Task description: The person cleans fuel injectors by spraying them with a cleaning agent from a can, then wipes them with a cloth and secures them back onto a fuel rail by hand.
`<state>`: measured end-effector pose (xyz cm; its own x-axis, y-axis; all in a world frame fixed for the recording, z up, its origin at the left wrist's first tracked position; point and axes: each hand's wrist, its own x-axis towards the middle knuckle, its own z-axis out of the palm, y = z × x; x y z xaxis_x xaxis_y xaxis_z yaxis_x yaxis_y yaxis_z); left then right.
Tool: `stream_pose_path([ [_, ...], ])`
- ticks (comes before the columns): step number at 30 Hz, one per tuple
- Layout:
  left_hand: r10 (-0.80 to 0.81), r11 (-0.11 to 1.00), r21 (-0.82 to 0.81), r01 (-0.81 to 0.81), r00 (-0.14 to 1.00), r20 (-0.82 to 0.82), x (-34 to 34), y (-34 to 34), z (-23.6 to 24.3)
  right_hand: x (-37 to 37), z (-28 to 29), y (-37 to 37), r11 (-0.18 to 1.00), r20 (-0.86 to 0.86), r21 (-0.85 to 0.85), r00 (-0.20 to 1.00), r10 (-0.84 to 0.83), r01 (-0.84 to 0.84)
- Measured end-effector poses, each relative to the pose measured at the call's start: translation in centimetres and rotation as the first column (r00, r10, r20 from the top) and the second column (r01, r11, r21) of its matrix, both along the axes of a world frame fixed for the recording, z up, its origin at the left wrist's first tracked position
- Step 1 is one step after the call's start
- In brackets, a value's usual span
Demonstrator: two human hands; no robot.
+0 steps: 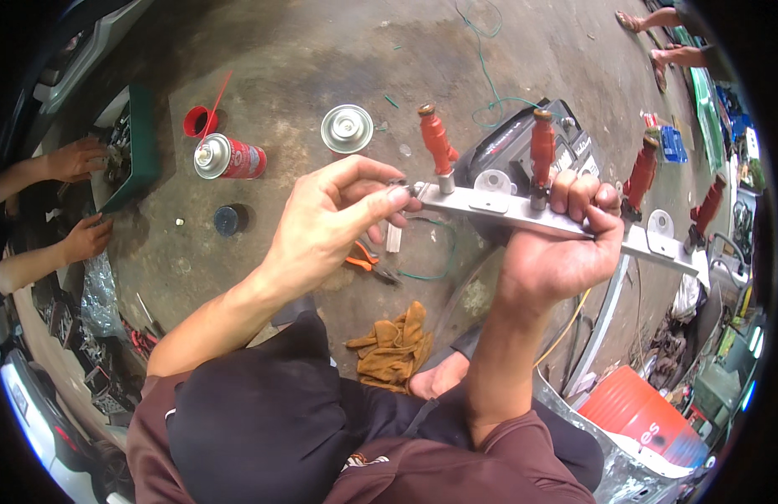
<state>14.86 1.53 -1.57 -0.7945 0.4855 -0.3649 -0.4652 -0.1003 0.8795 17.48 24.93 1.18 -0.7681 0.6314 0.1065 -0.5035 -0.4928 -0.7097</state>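
Note:
My right hand [561, 248] is closed around a silver fuel rail [464, 198], held up crosswise in front of me. Several red fuel injectors [437, 141] stand up along the rail, with brownish seals at their tips. At the rail's left end is my left hand [322, 214], thumb and forefinger pinched together. Between those fingertips sits a small dark metal piece [397, 182], too small to name. My fingertips are at or very near the rail's end fitting; whether they touch it I cannot tell.
On the concrete floor are a red spray can [242, 160], another can [348, 128], a red cap [201, 122], a dark cap [229, 220], orange-handled pliers [364, 259] and brown gloves [393, 346]. A black case [498, 151] lies beyond the rail. At left, another person's hands [78, 160] reach toward a green bin [142, 151].

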Motion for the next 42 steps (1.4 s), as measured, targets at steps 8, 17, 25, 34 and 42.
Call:
stream_pose_path([
  [8,0.129,0.99,0.062,-0.124,0.989,-0.078,-0.1,1.3,-0.6,0.2,0.7,-2.6,0.994,-0.066,0.102,0.997,0.042,-0.035],
  [17,0.261,0.965,0.051,-0.258,0.963,-0.068,0.3,1.7,-0.5,0.2,0.7,-4.5,0.989,-0.04,0.148,0.999,-0.016,0.021],
  [25,0.265,0.964,0.039,-0.262,0.954,-0.143,0.2,1.7,-1.2,0.3,0.5,-5.4,0.991,-0.109,0.114,0.99,0.084,-0.071],
  [34,0.332,0.943,0.086,-0.32,0.918,-0.218,0.0,1.0,-0.9,0.3,0.5,-5.6,0.987,-0.118,0.127,0.987,0.109,-0.094],
  [42,0.292,0.953,-0.008,-0.302,0.927,-0.236,-0.3,1.4,-0.3,0.4,0.2,-4.9,0.988,-0.169,0.075,0.974,0.148,-0.137],
])
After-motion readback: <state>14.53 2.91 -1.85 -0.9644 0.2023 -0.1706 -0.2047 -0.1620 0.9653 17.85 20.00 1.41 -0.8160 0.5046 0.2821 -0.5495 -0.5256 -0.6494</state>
